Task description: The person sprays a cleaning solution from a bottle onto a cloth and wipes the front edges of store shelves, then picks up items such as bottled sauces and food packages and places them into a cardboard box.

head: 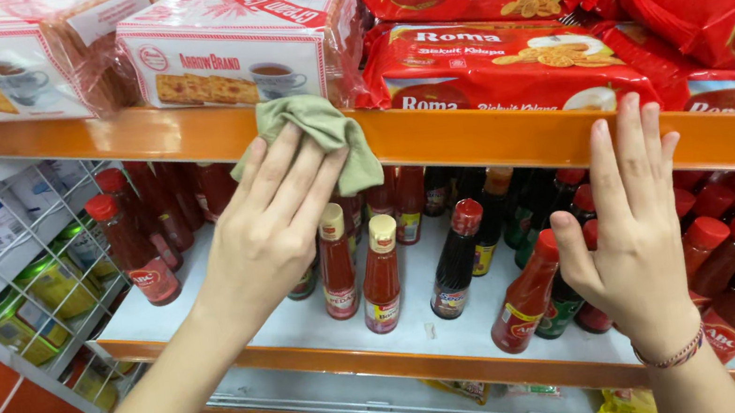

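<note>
My left hand (pixel 270 224) presses a pale green cloth (pixel 325 132) flat against the orange front edge of the upper shelf (pixel 472 141), just below a white cracker pack (pixel 237 44). Fingers are stretched out over the cloth. My right hand (pixel 636 233) is held up open further right, fingers spread, palm facing the same orange edge, fingertips near it. A thin bracelet sits on that wrist. Neither hand touches the bottles below.
Red biscuit packs (pixel 499 57) fill the upper shelf at right. The white shelf (pixel 307 323) below holds red sauce bottles (pixel 381 276) and dark sauce bottles (pixel 455 261). A wire rack (pixel 17 272) with tins stands at the left.
</note>
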